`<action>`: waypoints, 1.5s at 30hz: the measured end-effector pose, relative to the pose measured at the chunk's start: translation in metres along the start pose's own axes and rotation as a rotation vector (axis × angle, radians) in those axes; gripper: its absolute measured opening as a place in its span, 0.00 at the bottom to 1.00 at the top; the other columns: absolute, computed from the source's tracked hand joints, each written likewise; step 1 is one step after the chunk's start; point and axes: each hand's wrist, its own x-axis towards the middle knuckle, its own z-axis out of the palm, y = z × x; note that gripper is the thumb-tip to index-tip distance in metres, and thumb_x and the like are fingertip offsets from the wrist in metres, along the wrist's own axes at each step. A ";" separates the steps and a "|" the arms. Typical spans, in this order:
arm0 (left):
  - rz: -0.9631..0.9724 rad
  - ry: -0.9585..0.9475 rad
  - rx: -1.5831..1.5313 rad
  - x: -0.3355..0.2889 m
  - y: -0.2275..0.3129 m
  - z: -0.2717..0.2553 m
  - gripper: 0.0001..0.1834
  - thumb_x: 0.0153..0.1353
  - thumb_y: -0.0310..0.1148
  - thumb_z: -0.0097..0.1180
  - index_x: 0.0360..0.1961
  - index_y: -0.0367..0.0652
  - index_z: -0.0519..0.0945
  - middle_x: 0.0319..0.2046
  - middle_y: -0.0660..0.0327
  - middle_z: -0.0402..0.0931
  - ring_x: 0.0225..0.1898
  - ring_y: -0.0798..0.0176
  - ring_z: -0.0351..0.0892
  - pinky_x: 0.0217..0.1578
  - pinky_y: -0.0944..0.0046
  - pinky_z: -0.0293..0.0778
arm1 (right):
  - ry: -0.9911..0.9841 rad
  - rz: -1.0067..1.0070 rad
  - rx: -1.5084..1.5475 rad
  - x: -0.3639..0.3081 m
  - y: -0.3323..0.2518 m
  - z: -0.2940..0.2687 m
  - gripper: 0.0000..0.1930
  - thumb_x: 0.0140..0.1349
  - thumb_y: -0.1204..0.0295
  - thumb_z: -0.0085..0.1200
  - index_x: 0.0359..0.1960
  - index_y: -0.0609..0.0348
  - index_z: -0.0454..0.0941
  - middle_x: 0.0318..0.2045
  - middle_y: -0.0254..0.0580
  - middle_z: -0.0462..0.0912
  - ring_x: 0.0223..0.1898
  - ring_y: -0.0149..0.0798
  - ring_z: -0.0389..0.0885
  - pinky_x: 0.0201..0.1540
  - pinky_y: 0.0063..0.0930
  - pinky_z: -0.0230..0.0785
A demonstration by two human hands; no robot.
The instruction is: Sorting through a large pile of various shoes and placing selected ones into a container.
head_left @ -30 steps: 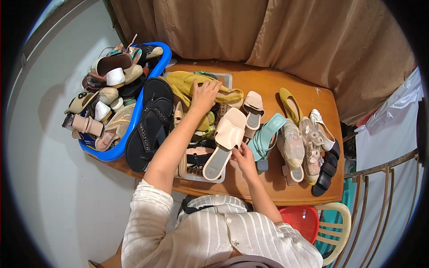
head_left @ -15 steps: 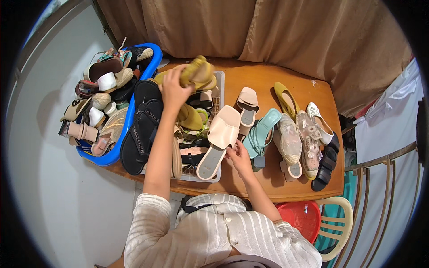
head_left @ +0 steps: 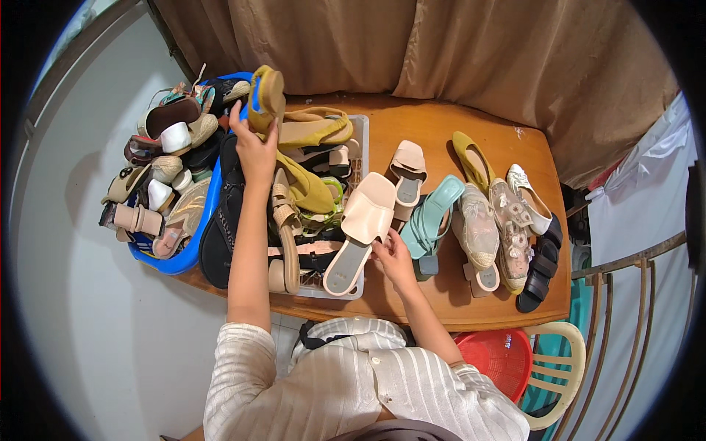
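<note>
Raised above the back of the grey crate, a mustard yellow slingback shoe (head_left: 266,99) is gripped by its heel end in my left hand (head_left: 256,153). Below it, more mustard yellow shoes (head_left: 312,191) lie in the crate, along with a tan strappy sandal (head_left: 285,220). My right hand (head_left: 396,261) has its fingers closed on the side of a cream slide sandal (head_left: 370,209), whose grey insole faces up over the crate's right edge. Just right of that hand stands a teal strappy heeled sandal (head_left: 434,217).
A blue basket (head_left: 209,246) heaped with shoes stands left, beside black flip-flops (head_left: 220,228). The grey crate (head_left: 357,290) sits on a wooden table (head_left: 412,312). Toward the right are wrapped espadrilles (head_left: 476,228) and black slides (head_left: 540,264). A red basket (head_left: 507,360) rests on a cream chair (head_left: 570,367).
My left hand has moved left with the mustard yellow shoe and turned it upright, uncovering the shoes in the crate. My right hand and the cream slide have barely moved.
</note>
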 end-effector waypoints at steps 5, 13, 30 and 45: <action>0.356 -0.316 0.589 -0.028 0.002 0.008 0.24 0.42 0.22 0.59 0.46 0.51 0.77 0.41 0.57 0.71 0.34 0.54 0.76 0.37 0.60 0.72 | 0.003 -0.019 -0.008 -0.001 -0.003 0.002 0.22 0.61 0.74 0.50 0.57 0.64 0.62 0.37 0.37 0.79 0.33 0.27 0.77 0.37 0.20 0.70; 0.856 -0.472 0.662 -0.045 0.003 0.034 0.19 0.50 0.30 0.50 0.45 0.59 0.76 0.36 0.65 0.72 0.29 0.63 0.75 0.25 0.63 0.65 | -0.016 -0.016 -0.014 0.002 0.002 0.001 0.22 0.62 0.74 0.51 0.56 0.65 0.62 0.37 0.38 0.78 0.33 0.28 0.77 0.37 0.21 0.71; 1.166 -0.908 0.807 -0.094 -0.036 0.057 0.06 0.52 0.37 0.47 0.29 0.54 0.77 0.32 0.75 0.72 0.43 0.71 0.65 0.43 0.68 0.61 | 0.004 -0.043 -0.048 0.005 0.004 0.000 0.18 0.61 0.75 0.50 0.53 0.65 0.64 0.36 0.39 0.78 0.34 0.28 0.77 0.38 0.22 0.72; 1.438 -0.901 1.332 -0.092 -0.054 0.100 0.23 0.59 0.40 0.42 0.58 0.57 0.67 0.53 0.75 0.63 0.58 0.66 0.53 0.57 0.60 0.49 | -0.001 -0.022 -0.100 0.004 0.002 0.005 0.21 0.62 0.74 0.50 0.56 0.64 0.62 0.37 0.40 0.79 0.34 0.29 0.78 0.39 0.22 0.72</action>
